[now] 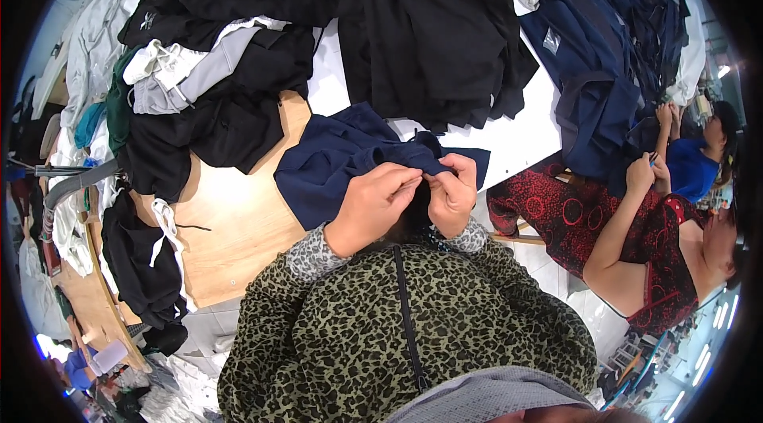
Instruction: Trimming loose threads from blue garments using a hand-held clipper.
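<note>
A navy blue garment (326, 157) lies bunched at the table's near edge, right in front of me. My left hand (372, 204) pinches its gathered edge between thumb and fingertips. Close beside it, my right hand (453, 194) is closed on the same edge, thumb on top. The fingertips of both hands nearly meet over the cloth. Whether a small tool or thread sits between the fingers is too small to tell. Part of the garment is hidden behind my hands.
Beyond the garment lies a stack of black clothes (429, 34). Black, grey and white garments (191, 65) heap up at the left on the wooden table (230, 240). Navy garments (588, 65) cover the right side. A person in red-and-black patterned clothes (588, 216) sits close at my right, handling navy cloth.
</note>
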`<state>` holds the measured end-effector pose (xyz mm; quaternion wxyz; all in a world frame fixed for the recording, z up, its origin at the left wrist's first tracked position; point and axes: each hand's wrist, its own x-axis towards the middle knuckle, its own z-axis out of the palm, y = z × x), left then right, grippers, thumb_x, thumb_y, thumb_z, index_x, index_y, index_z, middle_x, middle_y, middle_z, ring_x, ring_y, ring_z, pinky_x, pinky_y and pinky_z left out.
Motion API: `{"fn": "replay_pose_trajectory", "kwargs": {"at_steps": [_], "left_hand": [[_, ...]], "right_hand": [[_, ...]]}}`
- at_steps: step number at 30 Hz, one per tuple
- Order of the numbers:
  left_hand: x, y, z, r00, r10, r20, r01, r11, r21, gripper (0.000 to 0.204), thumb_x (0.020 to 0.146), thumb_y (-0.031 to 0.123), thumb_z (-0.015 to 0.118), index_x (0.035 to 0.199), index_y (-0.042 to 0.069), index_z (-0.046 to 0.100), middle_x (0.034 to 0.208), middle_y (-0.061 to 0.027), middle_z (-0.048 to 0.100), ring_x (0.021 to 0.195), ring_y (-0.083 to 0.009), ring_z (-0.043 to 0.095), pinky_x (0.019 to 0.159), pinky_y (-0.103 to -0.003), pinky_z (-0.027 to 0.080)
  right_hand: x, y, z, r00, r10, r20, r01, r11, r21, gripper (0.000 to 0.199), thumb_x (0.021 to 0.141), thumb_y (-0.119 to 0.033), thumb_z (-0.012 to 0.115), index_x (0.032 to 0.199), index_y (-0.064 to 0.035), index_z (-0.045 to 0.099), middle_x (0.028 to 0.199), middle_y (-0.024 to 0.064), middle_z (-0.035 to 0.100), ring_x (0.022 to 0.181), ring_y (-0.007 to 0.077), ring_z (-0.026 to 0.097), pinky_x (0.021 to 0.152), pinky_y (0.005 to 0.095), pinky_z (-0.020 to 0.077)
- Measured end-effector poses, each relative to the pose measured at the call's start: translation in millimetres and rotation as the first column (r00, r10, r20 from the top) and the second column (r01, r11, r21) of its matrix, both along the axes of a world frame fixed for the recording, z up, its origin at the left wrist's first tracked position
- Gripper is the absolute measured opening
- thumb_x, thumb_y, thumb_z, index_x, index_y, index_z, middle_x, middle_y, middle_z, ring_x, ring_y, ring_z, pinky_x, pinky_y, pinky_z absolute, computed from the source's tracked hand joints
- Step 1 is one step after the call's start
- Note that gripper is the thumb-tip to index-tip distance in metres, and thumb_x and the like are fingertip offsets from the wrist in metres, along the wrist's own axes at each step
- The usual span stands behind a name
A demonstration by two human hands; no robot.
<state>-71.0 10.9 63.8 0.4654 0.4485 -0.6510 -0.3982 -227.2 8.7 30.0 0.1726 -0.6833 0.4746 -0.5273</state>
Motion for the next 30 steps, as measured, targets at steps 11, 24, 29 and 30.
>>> {"fn": "replay_pose_trajectory", "kwargs": {"at_steps": [11,24,29,30], "left_hand": [[-3.0,-12.2,10.3,0.919,0.020,0.394,0.049,0.985,-0.164,0.010,0.072,0.004,0.066,0.076,-0.001,0.059,0.068,-0.0112,0.058,0.054,-0.0256,0.058,0.049,-0.031,0.045],[14.1,-28.3,-3.3,0.986,-0.148,0.072,0.136,0.979,0.152,0.006,0.073,0.003,0.061,0.073,-0.002,0.057,0.065,-0.0039,0.056,0.053,-0.0076,0.051,0.050,-0.023,0.040],[22.3,-26.9,-1.1,0.952,-0.121,-0.280,0.243,0.858,0.454,0.006,0.079,0.005,0.058,0.077,-0.001,0.059,0.070,-0.0016,0.060,0.052,-0.0045,0.051,0.047,-0.018,0.038],[24.2,-26.6,2.6,0.909,-0.050,-0.413,0.289,0.790,0.540,0.006,0.081,0.006,0.057,0.079,0.000,0.060,0.072,-0.0014,0.060,0.052,-0.0038,0.051,0.046,-0.016,0.037]], "right_hand": [[-14.6,-8.6,3.7,0.911,0.091,-0.403,-0.183,0.963,-0.198,0.022,0.052,0.007,0.062,0.073,0.0004,0.062,0.093,0.0107,0.055,0.069,0.0253,0.053,0.056,0.0318,0.0429],[-6.2,-7.7,2.5,0.938,0.110,-0.330,-0.151,0.983,-0.103,0.021,0.056,0.007,0.065,0.075,0.0000,0.062,0.091,0.0111,0.056,0.070,0.0258,0.054,0.057,0.0331,0.0451],[-4.8,-8.7,6.3,0.963,0.124,-0.239,-0.137,0.990,-0.042,0.016,0.062,0.005,0.070,0.076,0.0001,0.062,0.090,0.0117,0.055,0.074,0.0276,0.056,0.061,0.0338,0.0464],[-5.5,-8.2,5.1,0.963,0.123,-0.239,-0.137,0.990,-0.042,0.016,0.062,0.005,0.070,0.076,0.0001,0.062,0.090,0.0117,0.055,0.074,0.0276,0.056,0.061,0.0338,0.0464]]}}
